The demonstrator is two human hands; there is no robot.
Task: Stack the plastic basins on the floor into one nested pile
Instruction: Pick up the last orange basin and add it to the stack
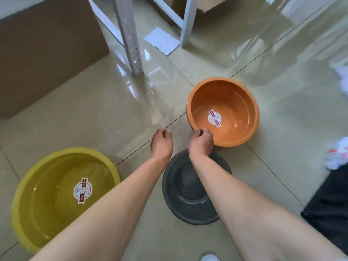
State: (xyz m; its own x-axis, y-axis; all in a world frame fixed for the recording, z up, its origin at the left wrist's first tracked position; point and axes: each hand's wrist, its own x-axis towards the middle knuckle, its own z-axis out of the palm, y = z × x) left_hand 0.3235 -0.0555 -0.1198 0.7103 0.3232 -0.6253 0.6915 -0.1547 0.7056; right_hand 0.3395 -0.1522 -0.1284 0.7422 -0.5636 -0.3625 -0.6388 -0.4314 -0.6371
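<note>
Three plastic basins stand apart on the tiled floor. An orange basin (235,102) with a round sticker inside is at the centre right. A larger yellow basin (47,194), also with a sticker, is at the lower left. A dark grey basin (188,200) lies between them, partly hidden under my right forearm. My right hand (201,141) is curled at the near rim of the orange basin; whether it grips the rim I cannot tell. My left hand (162,143) hovers over bare floor, fingers curled in, nothing in it.
A brown cardboard box (47,53) stands at the upper left. White metal shelf legs (131,44) rise behind the basins, with a sheet of paper (162,40) on the floor between them. A dark bag (331,208) and white crumpled plastic (339,155) lie at the right edge.
</note>
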